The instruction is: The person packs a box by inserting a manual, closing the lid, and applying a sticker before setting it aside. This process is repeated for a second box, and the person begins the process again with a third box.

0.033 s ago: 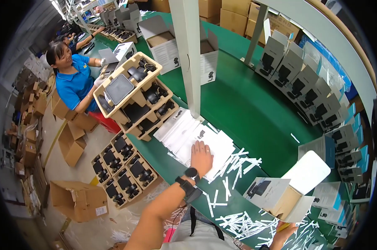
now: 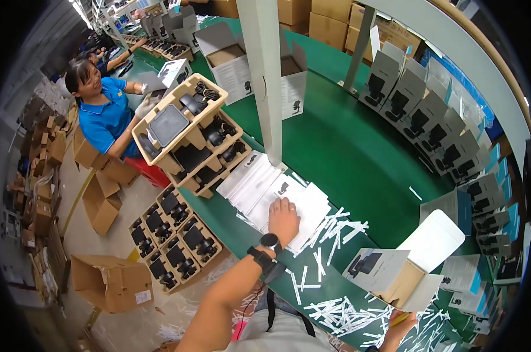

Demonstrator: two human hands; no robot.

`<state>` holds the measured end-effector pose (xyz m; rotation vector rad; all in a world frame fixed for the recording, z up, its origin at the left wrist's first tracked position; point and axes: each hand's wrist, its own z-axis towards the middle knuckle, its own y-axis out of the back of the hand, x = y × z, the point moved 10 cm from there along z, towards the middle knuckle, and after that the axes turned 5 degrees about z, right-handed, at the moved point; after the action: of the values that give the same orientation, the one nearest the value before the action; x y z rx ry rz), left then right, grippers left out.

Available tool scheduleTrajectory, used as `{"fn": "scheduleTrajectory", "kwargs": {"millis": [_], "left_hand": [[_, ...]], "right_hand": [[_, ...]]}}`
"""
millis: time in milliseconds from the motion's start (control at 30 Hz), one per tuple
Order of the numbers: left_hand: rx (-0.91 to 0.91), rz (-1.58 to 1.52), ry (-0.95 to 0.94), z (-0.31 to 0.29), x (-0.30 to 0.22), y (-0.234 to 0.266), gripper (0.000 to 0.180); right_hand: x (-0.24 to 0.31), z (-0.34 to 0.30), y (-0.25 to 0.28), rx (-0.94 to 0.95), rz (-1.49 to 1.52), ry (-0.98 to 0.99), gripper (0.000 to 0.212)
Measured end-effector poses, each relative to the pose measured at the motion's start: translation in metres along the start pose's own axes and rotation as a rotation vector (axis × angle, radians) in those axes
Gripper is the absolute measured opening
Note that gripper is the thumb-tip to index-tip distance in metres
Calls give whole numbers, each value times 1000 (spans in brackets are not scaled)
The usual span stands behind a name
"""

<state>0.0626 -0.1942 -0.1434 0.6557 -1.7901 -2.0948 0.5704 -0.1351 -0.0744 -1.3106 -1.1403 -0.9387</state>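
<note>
My left hand [image 2: 284, 222] lies on a stack of white printed leaflets [image 2: 303, 205], with its fingers bent and their tips on the top sheet. No leaflet is lifted. At the lower right, my right hand [image 2: 401, 330] is closed around a small yellow object [image 2: 399, 318] whose kind I cannot make out. That hand is just below an open grey product box [image 2: 383, 271], which lies tilted on the green table with its white lid flap raised and brown cardboard inside. The box partly hides the right fingers.
White paper strips [image 2: 341, 317] litter the table's near edge. Moulded trays [image 2: 186, 132] of black devices are stacked at the left, beside a co-worker in a blue shirt [image 2: 105, 114]. A white post [image 2: 264, 82] rises behind the leaflets. Grey boxes [image 2: 421, 120] line the far right.
The fingers of my left hand have bent slightly more on the leaflets. My right hand has shifted very slightly left. The box stays in place.
</note>
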Motion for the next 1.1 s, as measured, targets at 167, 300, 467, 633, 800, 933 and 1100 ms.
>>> {"fn": "scheduleTrajectory", "kwargs": {"millis": [167,300,467,633,800,933,1100], "left_hand": [[-136,-545,198,-1,14,30,26],[-225,-1487,342,-34,-28,113,26],[-350,-1303,-293,-82,-123,226,55],[-187,-1676,-206,-60,-127,248,49],[-101,-1706,-456,-118,-180,258,63],[30,-1558,-688,-120,-200,259,109],[144,-1844,-476,-89,-159,279,95]], "right_hand": [[0,-5,10,-364,-297,-73,49],[-14,-3,-10,-337,-206,-202,35],[-11,-20,-48,-200,-319,-285,29],[61,-48,-23,-221,-531,204,47],[119,-86,-129,49,-65,167,70],[112,-81,-172,306,-249,342,17],[71,-88,-201,571,-375,-46,28]]}}
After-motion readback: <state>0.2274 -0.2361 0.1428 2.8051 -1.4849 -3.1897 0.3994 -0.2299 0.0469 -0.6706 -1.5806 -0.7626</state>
